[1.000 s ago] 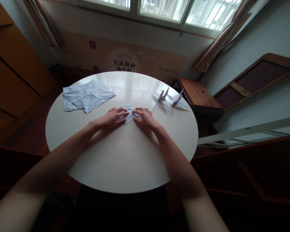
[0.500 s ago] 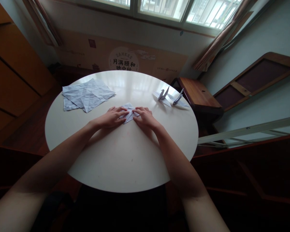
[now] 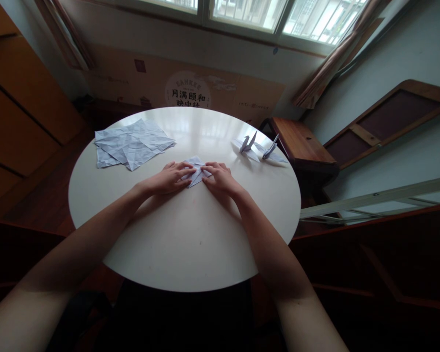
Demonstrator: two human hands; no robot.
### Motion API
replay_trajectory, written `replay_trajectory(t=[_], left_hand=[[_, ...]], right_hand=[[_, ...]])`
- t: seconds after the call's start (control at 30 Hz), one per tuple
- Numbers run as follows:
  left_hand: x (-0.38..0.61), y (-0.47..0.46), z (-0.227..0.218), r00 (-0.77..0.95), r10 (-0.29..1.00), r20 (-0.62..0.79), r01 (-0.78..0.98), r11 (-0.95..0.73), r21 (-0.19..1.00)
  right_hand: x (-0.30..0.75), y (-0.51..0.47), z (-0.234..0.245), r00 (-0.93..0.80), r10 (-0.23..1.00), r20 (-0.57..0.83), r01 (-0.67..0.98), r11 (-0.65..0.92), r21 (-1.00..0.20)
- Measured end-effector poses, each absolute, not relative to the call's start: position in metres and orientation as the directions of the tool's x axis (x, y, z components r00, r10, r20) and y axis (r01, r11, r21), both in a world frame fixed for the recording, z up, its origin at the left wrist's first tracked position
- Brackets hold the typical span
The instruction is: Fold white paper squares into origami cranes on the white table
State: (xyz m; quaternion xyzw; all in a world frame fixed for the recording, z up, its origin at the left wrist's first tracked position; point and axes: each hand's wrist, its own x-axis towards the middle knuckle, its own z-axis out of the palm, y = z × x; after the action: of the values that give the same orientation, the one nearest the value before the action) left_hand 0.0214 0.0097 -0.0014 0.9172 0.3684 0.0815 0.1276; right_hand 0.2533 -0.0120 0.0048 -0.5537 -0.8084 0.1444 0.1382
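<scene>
A small piece of white folded paper (image 3: 195, 179) lies on the round white table (image 3: 190, 244), partly covered by fingers from both sides. My left hand (image 3: 171, 177) holds its left part, fingertips on top and thumb by the near edge. From the other side, my right hand (image 3: 220, 177) grips the right part in much the same way, its fingers bent onto the creases. A pointed flap of the paper shows beyond the fingertips.
Creased white paper sheets (image 3: 134, 142) lie piled at the table's far left. Two folded paper cranes, a left one (image 3: 246, 145) and a right one (image 3: 270, 150), stand at the far right. Beyond the table's right edge is a wooden stool (image 3: 300, 139).
</scene>
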Motion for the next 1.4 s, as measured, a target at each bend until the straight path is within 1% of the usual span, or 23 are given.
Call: replay_trajectory(t=[0.87,1.4], left_hand=[[0.0204,0.0123,-0.0042,0.73,0.678,0.082,0.631,-0.715,0.299],[0.0211,0.0104,-0.0011,0.724,0.686,0.072,0.64,-0.706,0.303]], right_hand=[[0.2532,-0.0115,0.004,-0.349,0.934,0.072,0.856,0.349,-0.38],[0.2535,-0.0128,0.0063,-0.355,0.932,0.066,0.854,0.353,-0.383]])
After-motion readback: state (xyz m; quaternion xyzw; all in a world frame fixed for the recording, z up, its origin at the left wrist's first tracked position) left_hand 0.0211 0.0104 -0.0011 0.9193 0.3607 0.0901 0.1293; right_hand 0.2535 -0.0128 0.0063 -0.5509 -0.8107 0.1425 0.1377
